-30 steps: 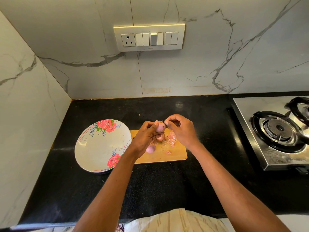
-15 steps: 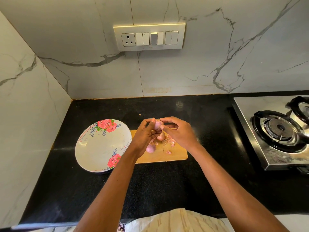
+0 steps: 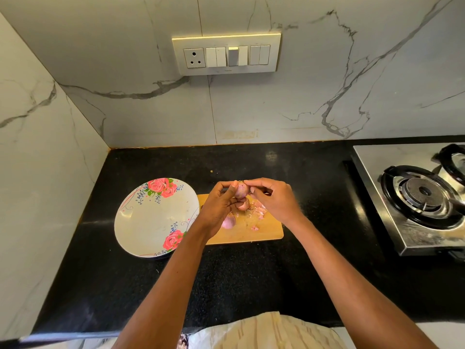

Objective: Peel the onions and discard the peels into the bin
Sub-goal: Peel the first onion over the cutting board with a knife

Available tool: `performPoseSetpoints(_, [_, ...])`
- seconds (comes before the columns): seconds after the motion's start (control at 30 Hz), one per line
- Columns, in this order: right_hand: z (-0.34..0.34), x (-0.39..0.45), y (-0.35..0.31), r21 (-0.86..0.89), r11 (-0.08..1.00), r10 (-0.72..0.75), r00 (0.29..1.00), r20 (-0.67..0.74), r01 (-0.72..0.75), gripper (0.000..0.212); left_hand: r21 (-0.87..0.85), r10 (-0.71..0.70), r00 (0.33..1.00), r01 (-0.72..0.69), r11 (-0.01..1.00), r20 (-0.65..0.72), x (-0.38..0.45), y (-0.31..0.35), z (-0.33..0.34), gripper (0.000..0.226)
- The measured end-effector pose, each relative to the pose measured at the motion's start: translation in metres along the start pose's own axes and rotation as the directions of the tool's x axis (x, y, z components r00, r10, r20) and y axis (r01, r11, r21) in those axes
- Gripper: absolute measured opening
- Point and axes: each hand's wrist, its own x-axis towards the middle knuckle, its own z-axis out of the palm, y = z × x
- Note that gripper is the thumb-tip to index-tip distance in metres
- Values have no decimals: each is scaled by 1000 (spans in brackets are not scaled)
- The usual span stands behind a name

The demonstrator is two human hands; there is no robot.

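Black counter (image 3: 251, 285) under marble walls: a flowered plate (image 3: 141, 222) sits bare beside a wooden board (image 3: 271, 231). Above the board the left hand (image 3: 219, 207) grips a small onion (image 3: 241, 190); the right hand (image 3: 273, 200) pinches its top. Two more onions (image 3: 229, 221) and peels (image 3: 259, 210) lie on the board, stove (image 3: 415, 197) far right.

- Left hand (image 3: 218, 207) is curling its fingers around an onion (image 3: 241, 191), thumb raised.
- Right hand (image 3: 273, 199) is pinching at the onion's top with its fingertips.
- Both forearms are reaching forward, converging.
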Motion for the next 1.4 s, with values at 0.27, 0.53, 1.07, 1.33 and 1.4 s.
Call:
performPoseSetpoints(0.27, [3,-3,-7,30,999,-13,1000,-1,13,26,31,-2,999,4,1000,-42,4,0,2,37])
performPoseSetpoints(0.53, [0,-3,-2,-49,996,-77,997,-16,77,24,-52,-36,999,36,998,8,0,3,1,30])
performPoseSetpoints(1.07, [3,-4,-6,-46,993,-107,994,28,108,27,39,-16,998,18,999,-56,3,4,3,36])
performPoseSetpoints(1.33, [3,-4,-2,-82,991,-107,994,34,109,26,0,-50,998,50,999,-39,1,1,1,33])
performPoseSetpoints(1.4, [5,-4,-2,-78,991,-105,994,30,107,26,1,-54,998,55,999,-33,1,2,1,33])
